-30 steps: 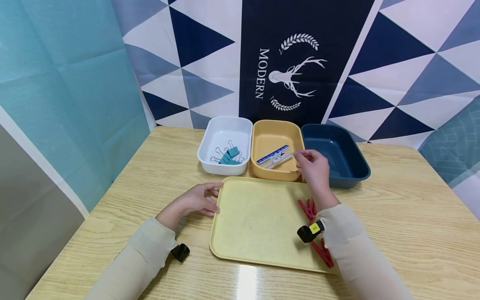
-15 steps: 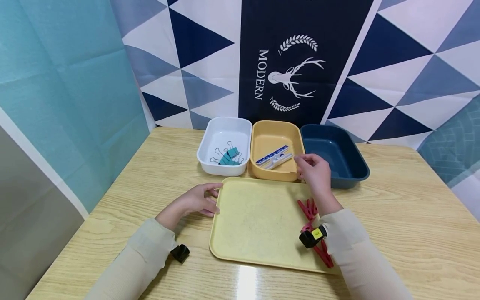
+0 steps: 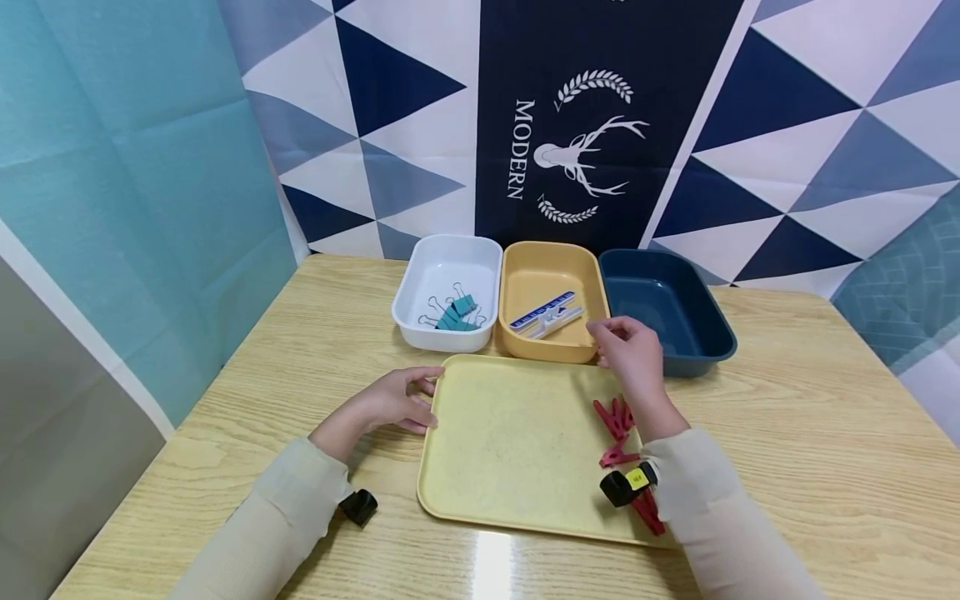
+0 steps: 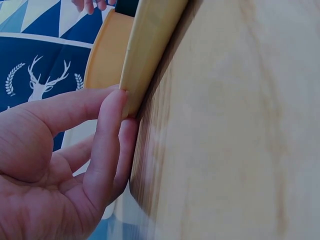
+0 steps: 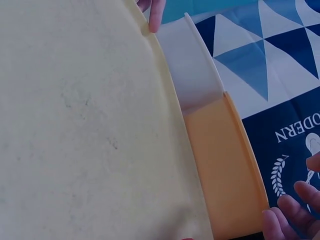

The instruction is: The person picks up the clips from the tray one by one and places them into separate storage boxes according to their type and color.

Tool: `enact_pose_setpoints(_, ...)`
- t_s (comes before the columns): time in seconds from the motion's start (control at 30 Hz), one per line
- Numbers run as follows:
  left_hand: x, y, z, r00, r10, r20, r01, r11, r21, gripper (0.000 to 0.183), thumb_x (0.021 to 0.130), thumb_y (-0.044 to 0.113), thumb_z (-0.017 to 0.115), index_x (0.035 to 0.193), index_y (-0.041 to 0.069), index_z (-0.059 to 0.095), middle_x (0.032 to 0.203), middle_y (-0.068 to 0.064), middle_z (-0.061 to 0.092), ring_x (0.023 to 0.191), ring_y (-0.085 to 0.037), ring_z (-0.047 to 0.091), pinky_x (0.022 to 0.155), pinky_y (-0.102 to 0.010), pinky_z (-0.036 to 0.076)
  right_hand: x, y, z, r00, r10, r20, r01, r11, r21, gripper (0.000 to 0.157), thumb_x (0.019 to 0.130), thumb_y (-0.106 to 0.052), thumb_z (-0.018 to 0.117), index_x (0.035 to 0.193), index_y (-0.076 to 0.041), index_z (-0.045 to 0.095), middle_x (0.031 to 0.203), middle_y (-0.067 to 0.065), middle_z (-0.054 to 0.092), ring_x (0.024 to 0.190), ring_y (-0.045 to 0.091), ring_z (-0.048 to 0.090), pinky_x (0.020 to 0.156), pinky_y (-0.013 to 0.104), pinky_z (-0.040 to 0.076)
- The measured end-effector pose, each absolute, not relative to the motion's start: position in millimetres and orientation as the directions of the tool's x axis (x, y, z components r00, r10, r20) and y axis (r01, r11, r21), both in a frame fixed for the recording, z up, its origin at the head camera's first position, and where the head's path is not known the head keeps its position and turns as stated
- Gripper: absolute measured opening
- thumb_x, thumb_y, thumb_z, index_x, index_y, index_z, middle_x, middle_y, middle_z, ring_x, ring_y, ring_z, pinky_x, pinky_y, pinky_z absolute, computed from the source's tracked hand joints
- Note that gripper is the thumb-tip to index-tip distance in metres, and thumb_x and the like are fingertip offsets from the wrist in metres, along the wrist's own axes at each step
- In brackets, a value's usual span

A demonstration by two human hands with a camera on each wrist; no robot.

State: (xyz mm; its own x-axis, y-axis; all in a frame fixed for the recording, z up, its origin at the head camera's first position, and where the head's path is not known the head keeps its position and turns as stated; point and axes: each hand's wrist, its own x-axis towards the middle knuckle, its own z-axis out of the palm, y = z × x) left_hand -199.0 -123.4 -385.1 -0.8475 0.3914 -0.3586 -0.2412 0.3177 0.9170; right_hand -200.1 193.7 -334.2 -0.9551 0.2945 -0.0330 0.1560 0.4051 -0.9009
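My left hand (image 3: 397,400) holds the left rim of a yellow tray (image 3: 517,450), its fingertips at the rim in the left wrist view. At the front right corner of the yellow bin (image 3: 555,354), my right hand (image 3: 632,354) hovers with loosely bent fingers. Nothing shows between its fingertips (image 5: 287,205) in the right wrist view. A blue-and-white bag clip (image 3: 543,309) and a white bag clip (image 3: 557,322) lie in that bin. Red clothespins (image 3: 615,417) lie on the tray's right side, partly covered by my right arm.
A white bin (image 3: 408,312) with several teal binder clips (image 3: 457,314) stands left of the yellow bin. On its right is a dark blue bin (image 3: 697,358). The three bins stand side by side behind the tray, on a wooden table (image 3: 810,400) before a patterned backdrop (image 3: 412,125).
My right hand has drawn slightly back toward me, lower along the yellow bin's corner. Another red clothespin shows beside my wrist. The left hand keeps its place on the tray.
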Motion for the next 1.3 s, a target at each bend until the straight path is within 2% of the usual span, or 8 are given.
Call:
enact_pose_setpoints(0.23,-199.5,-124.4,-383.5,-0.840,0.416,-0.348,-0.227,0.314,0.922,0.078,0.074,-0.014,0.069,0.142,0.006,0.037,0.115,-0.017,0.043,0.087,-0.022,0.059,0.068,-0.035,0.058,-195.6,196.7,-335.6,-0.950,0.307,-0.050,0.174,0.391,-0.904,0.046,0.089,-0.042,0.059,0.115,-0.004,0.059,0.107,0.011,0.054,0.096,0.028,0.052,0.076,0.022,0.054)
enact_pose_setpoints(0.8,-199.2,-123.8,-382.6,-0.845,0.401,-0.354,-0.227,0.329,0.916,0.078,0.074,-0.013,0.070,0.142,0.007,0.038,0.114,-0.016,0.043,0.087,-0.022,0.059,0.068,-0.034,0.058,-185.4,200.7,-337.9,-0.956,0.285,-0.071,0.187,0.404,-0.895,0.048,0.090,-0.042,0.058,0.117,-0.002,0.058,0.111,0.012,0.053,0.099,0.025,0.048,0.088,0.037,0.051)
enact_pose_setpoints(1.1,-199.0,-123.2,-386.1,-0.849,0.387,-0.359,-0.237,0.329,0.914,0.078,0.073,-0.013,0.071,0.141,0.009,0.040,0.114,-0.015,0.043,0.086,-0.022,0.058,0.068,-0.035,0.058,-180.2,203.2,-339.4,-0.955,0.282,-0.088,0.215,0.458,-0.863,0.046,0.090,-0.042,0.059,0.116,-0.003,0.061,0.109,0.011,0.055,0.094,0.023,0.046,0.077,0.031,0.050)
enact_pose_setpoints(1.3,-197.7,-122.8,-384.5,-0.850,0.384,-0.361,-0.241,0.326,0.914,0.078,0.073,-0.013,0.070,0.141,0.009,0.040,0.114,-0.015,0.043,0.087,-0.023,0.058,0.068,-0.035,0.058,-177.3,205.9,-341.9,-0.958,0.279,-0.070,0.202,0.481,-0.853,0.042,0.089,-0.038,0.062,0.112,-0.003,0.063,0.106,0.011,0.056,0.091,0.023,0.045,0.069,0.027,0.043)
